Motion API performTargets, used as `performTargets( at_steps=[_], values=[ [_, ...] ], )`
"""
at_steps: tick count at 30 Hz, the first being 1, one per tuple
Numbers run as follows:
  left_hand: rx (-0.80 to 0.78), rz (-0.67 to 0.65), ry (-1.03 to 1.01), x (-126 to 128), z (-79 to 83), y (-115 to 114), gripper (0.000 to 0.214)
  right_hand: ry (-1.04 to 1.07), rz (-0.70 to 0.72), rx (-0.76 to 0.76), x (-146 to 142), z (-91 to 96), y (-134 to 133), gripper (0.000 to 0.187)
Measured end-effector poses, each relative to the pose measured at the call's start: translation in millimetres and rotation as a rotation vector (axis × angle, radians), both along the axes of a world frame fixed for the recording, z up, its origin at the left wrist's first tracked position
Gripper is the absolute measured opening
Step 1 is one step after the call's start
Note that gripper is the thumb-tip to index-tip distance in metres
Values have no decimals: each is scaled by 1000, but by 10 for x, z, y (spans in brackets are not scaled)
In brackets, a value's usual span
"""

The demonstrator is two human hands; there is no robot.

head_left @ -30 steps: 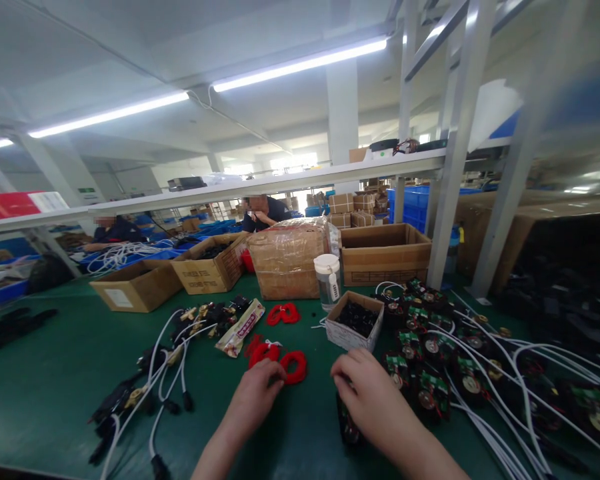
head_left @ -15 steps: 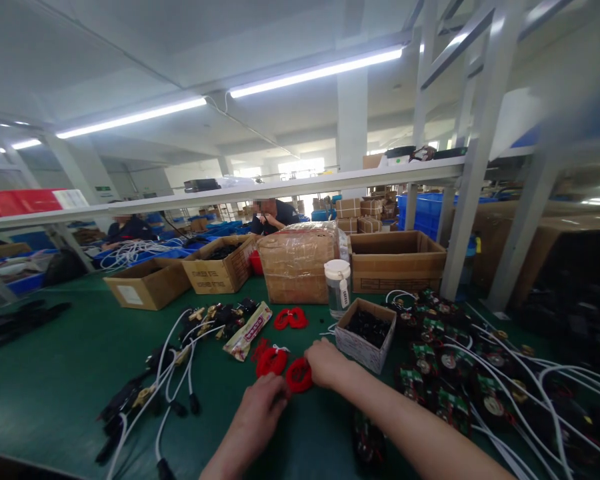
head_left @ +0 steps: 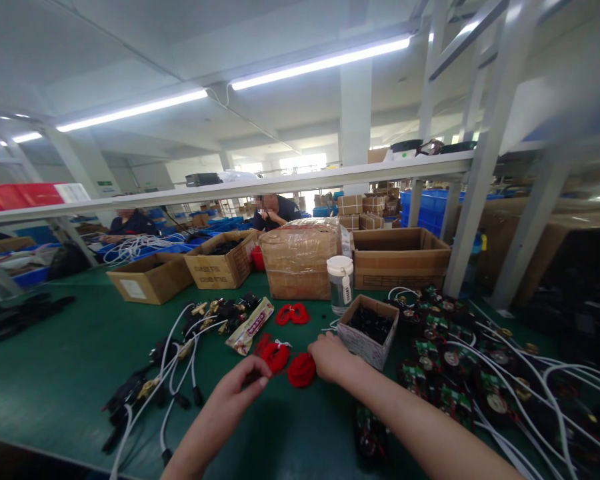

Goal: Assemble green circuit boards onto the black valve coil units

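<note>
Coiled red wires lie on the green tabletop before me. My right hand (head_left: 331, 358) has its fingers curled closed at the right edge of a round red wire coil (head_left: 301, 371). Its fingertips are partly hidden. My left hand (head_left: 240, 387) is lower left of a second red wire bundle (head_left: 276, 358) with a white tie. Its thumb and fingers are bent with a gap between them, the fingertips close to that bundle's edge; no held thing shows clearly. Farther back lies a third red wire bundle (head_left: 293, 313), tied at its middle, touched by neither hand.
Right of my hands stands a small box of black parts (head_left: 387, 333), behind it a lidded bottle (head_left: 340, 287). Circuit assemblies (head_left: 450, 363) with white cables crowd the right. Black-and-brass parts (head_left: 145, 387) and a wrapped snack (head_left: 250, 327) lie left. Cardboard boxes (head_left: 300, 267) line the back.
My left hand has drawn back leftward from the round coil, and its thumb and fingers have parted. My right hand stays at the coil, which looks more bunched. The view has shifted slightly.
</note>
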State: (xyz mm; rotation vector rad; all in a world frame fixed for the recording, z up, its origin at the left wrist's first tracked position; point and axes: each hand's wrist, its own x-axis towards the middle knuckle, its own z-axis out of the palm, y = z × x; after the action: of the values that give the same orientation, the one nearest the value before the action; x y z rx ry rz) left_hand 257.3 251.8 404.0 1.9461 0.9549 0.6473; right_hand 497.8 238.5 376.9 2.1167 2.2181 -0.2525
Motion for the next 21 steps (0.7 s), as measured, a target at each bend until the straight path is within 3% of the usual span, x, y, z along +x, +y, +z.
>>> performTargets(
  at_steps=[5,9,11,15,21],
  values=[
    [241,95,161,89,40,-40,12,15,-2,28,-31,33,-52,21],
    [224,18,162,193,-166,-96,21,67,11,44,-16,105,-68,22],
    [231,109,172,214,-300,-77,32,92,6,46,-3,149,-49,22],
    [309,301,341,289,-445,89,35,125,-20,52,-24,227,62,22],
    [468,219,557,609,-369,385,26,152,-28,60,-130,253,167,21]
  ],
)
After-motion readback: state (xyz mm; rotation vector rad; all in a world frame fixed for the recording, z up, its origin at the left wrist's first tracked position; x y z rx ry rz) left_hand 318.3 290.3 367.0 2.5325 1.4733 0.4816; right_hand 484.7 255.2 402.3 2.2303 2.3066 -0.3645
